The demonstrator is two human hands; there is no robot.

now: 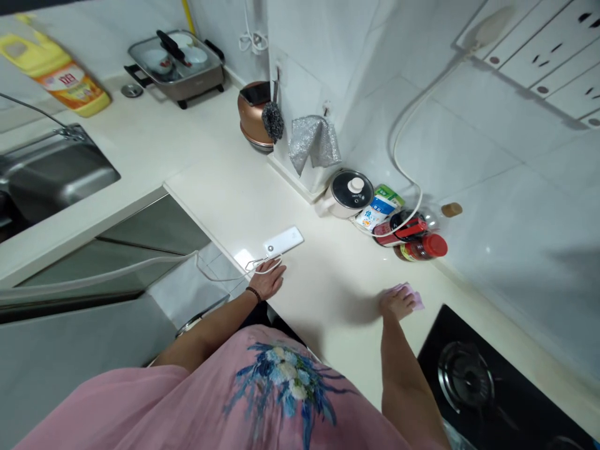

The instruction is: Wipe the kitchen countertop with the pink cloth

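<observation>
Head view: right hand [396, 306] down on the counter [323, 269], grip closed over a pink cloth [415, 296], its folds poking out past the fingers. Cloth lies against the counter between the red-lidded jar [420, 248] and the black gas hob [506, 384], apart from both. Left hand [269, 280], dark bracelet [254, 293] at the wrist, rests at the counter's front edge, grip loosely spread; white cable [220, 278] loops at the knuckles, cannot tell whether it is pinched. White rectangular device [285, 240] just beyond the left hand. Along the wall [422, 144]: cream pot [354, 190] with glass lid, packets [372, 214], then the jar. Silver dishcloth [314, 142] hangs nearby. Farther back: copper-coloured pot [252, 119], electric skillet [199, 84], yellow jug [54, 72] near the steel sink [70, 172]
</observation>
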